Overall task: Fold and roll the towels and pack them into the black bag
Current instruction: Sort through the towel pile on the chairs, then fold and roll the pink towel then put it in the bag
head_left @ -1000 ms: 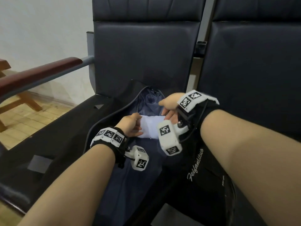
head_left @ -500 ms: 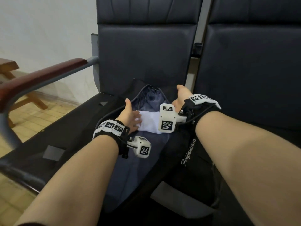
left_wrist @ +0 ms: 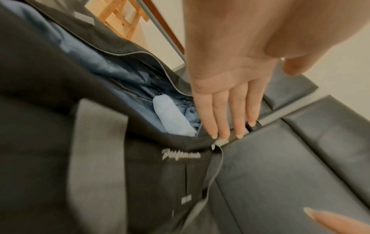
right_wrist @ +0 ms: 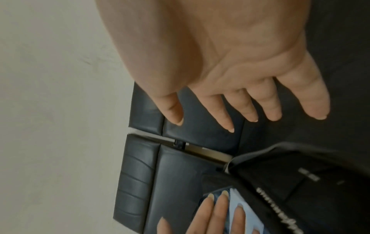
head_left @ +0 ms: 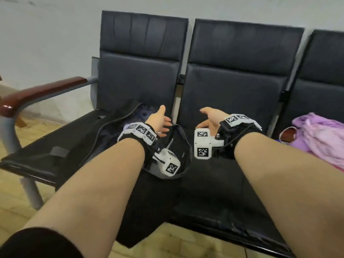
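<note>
The black bag (head_left: 174, 140) lies open on the left seat, its blue lining showing. A rolled white towel (left_wrist: 172, 117) lies deep inside it; the head view hides this towel behind my left hand. My left hand (head_left: 161, 121) is open, with straight fingers (left_wrist: 226, 110) over the bag's far rim, holding nothing. My right hand (head_left: 206, 118) is also open and empty, fingers (right_wrist: 250, 109) spread above the middle seat just right of the bag. In the right wrist view the left hand's fingers (right_wrist: 220, 210) lie beside the white towel (right_wrist: 238, 212).
A heap of lilac and pink towels (head_left: 320, 135) lies on the third seat at far right. The wooden armrest (head_left: 42, 90) borders the left seat. Seat backs rise close behind the hands. The middle seat (head_left: 223, 183) shows bare black cushion.
Both hands have let go of the rolled white towel, which stays in the bag. My right hand has moved right over the middle seat, and the head view has pulled back.
</note>
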Demonstrator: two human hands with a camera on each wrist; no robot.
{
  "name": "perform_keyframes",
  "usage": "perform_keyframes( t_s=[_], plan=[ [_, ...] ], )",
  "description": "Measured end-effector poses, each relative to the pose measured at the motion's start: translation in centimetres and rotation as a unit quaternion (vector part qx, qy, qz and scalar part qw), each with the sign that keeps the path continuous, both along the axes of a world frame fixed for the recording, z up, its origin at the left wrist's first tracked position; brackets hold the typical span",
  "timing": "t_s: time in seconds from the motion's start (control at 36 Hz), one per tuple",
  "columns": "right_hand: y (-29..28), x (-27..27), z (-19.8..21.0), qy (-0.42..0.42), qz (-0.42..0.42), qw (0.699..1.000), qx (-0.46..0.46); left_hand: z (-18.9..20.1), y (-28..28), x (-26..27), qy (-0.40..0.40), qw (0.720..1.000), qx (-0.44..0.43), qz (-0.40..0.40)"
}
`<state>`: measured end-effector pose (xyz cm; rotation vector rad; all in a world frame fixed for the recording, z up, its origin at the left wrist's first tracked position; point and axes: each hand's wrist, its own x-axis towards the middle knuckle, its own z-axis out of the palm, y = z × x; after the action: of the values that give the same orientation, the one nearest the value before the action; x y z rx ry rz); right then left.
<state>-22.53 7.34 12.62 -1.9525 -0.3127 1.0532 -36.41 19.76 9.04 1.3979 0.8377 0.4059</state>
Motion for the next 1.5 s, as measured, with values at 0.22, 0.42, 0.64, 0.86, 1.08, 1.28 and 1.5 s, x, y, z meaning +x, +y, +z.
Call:
perform_keyframes(
  t_s=[0.22,0.42,0.64,0.86,1.08,1.28,1.5],
  plan=[
    [-15.5,-0.6,-0.9,-0.019,-0.036,0.998,-0.058,0.1,-13.1,2.1,0.028,0.997,0.02,-0.063],
    [-26.3,1.7,-1.3,-0.048,-0.074,0.992,-0.087,1.9,-21.6,6.6,0.007,0.993,0.025,-0.113],
    [-35.3,8.0,-2.3,-0.143,-0.137,0.98,0.011,2.2,-27.7,13.8,-0.001,0.987,0.088,-0.132],
    [-37.8,14.9,-3.8,-0.094,-0.244,0.965,-0.013,0.1,-31.3,23.4,-0.065,0.957,0.225,-0.17],
    [-38.5,24.3,-5.7,-0.326,-0.356,0.875,-0.051,-3.8,-34.9,33.6,-0.044,0.88,0.444,-0.163],
    [-38.4,27.9,-9.8,-0.452,-0.291,0.824,-0.175,-9.1,-37.6,38.0,-0.064,0.882,0.412,-0.218],
    [-38.8,28.6,-11.3,-0.458,-0.267,0.832,-0.161,-10.7,-38.4,39.7,0.025,0.872,0.437,-0.218]
  ],
)
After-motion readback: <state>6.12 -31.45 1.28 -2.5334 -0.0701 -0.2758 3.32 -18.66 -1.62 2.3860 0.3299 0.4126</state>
